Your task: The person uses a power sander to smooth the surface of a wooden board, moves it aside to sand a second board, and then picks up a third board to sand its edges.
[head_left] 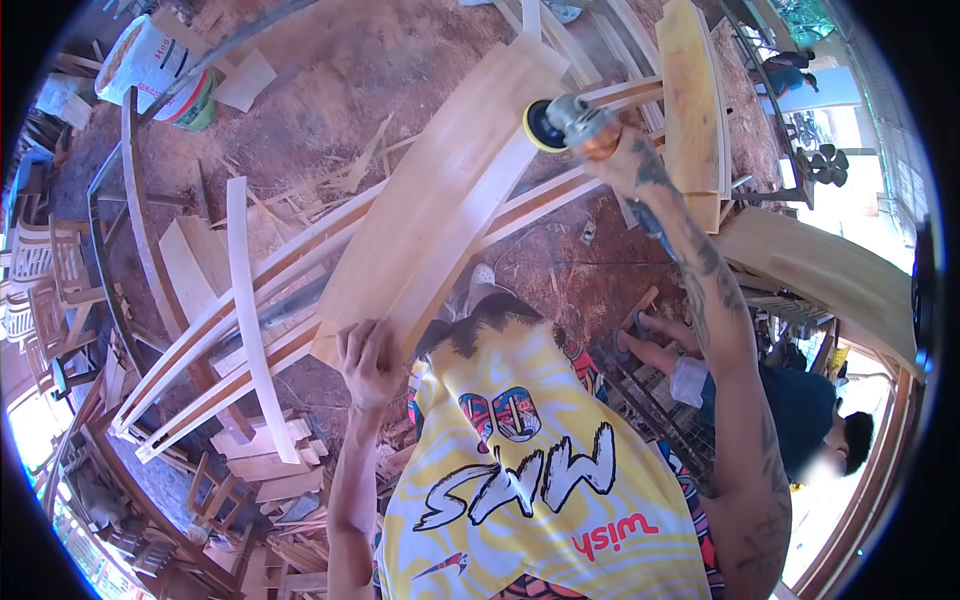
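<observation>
My right hand (628,162) is wrapped round an angle grinder (578,120), whose round dark pad (543,127) with a yellow rim faces left. The pad overlaps the far right edge of a long, wide wooden board (425,170) in this view. Slanting from near my waist to the upper middle, the board lies across long wooden rails (300,250). At its near end, my left hand (368,362) grips the edge with curled fingers, the thumb side partly hidden.
A curved pale strip (250,320) crosses the rails at left. More planks (692,100) stack at upper right, near a large curved panel (825,275). A white bucket (150,65) stands upper left. Close on my right, another person (775,410) crouches. Wood scraps (275,460) litter the ground.
</observation>
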`<state>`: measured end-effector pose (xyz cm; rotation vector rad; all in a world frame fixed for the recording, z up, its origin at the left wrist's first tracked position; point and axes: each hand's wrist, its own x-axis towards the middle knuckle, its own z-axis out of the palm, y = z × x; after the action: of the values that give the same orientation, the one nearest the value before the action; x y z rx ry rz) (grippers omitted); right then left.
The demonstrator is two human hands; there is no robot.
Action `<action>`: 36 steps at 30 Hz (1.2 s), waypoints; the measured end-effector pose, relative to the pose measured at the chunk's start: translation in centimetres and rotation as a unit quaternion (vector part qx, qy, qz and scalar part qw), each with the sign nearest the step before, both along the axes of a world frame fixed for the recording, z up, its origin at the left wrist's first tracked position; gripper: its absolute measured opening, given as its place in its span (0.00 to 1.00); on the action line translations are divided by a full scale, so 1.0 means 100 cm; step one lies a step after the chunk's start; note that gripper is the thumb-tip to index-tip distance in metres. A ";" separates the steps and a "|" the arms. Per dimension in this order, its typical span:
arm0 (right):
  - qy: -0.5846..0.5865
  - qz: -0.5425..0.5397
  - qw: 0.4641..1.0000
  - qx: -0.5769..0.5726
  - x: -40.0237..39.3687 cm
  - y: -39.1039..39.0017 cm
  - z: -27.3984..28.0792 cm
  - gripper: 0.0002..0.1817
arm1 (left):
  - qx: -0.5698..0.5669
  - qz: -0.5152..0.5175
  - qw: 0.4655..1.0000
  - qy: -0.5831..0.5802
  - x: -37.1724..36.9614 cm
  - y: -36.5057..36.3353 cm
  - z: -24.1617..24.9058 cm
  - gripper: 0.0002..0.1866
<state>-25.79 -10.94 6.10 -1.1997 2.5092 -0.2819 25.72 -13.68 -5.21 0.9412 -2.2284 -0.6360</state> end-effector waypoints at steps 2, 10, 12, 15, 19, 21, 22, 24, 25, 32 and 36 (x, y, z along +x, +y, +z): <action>0.004 -0.022 1.000 0.010 -0.049 -0.005 -0.013 0.36 | 0.003 0.003 1.000 -0.003 -0.001 0.001 0.002 0.20; -0.037 -0.128 0.987 -0.086 -0.113 0.031 -0.033 0.41 | 0.003 0.045 0.986 -0.158 -0.020 0.010 0.020 0.19; -0.089 -0.157 0.971 -0.158 -0.115 0.063 -0.057 0.38 | -0.019 0.058 0.986 -0.157 -0.067 0.006 0.014 0.19; -0.150 -0.189 0.961 -0.133 -0.058 0.094 -0.015 0.33 | -0.057 0.049 0.986 -0.149 -0.174 -0.010 0.018 0.21; -0.188 -0.162 0.945 -0.212 -0.015 0.137 -0.017 0.27 | -0.056 0.036 0.979 -0.190 -0.273 -0.038 0.016 0.24; -0.184 -0.160 0.943 -0.224 -0.009 0.162 -0.032 0.25 | -0.026 0.041 0.980 -0.191 -0.295 -0.055 0.004 0.22; -0.181 -0.164 0.946 -0.211 -0.008 0.174 -0.038 0.25 | -0.009 0.051 0.982 -0.184 -0.296 -0.068 -0.013 0.20; -0.179 -0.170 0.949 -0.194 -0.004 0.201 -0.045 0.24 | 0.093 0.059 0.983 -0.147 -0.282 -0.091 -0.016 0.17; -0.176 -0.171 0.949 -0.195 -0.003 0.210 -0.045 0.24 | 0.173 0.057 0.977 -0.113 -0.271 -0.106 0.010 0.16; -0.264 -0.205 0.921 -0.201 -0.026 0.249 -0.058 0.27 | 0.361 0.232 0.806 0.408 -0.146 -0.110 0.074 0.10; -0.214 -0.183 0.939 -0.197 -0.020 0.231 -0.034 0.27 | 0.428 0.254 0.654 0.570 -0.124 -0.042 0.036 0.16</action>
<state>-27.78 12.15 2.66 -0.6761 2.3176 -1.0609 13.33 -17.87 -1.62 1.0356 -0.4162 -1.4937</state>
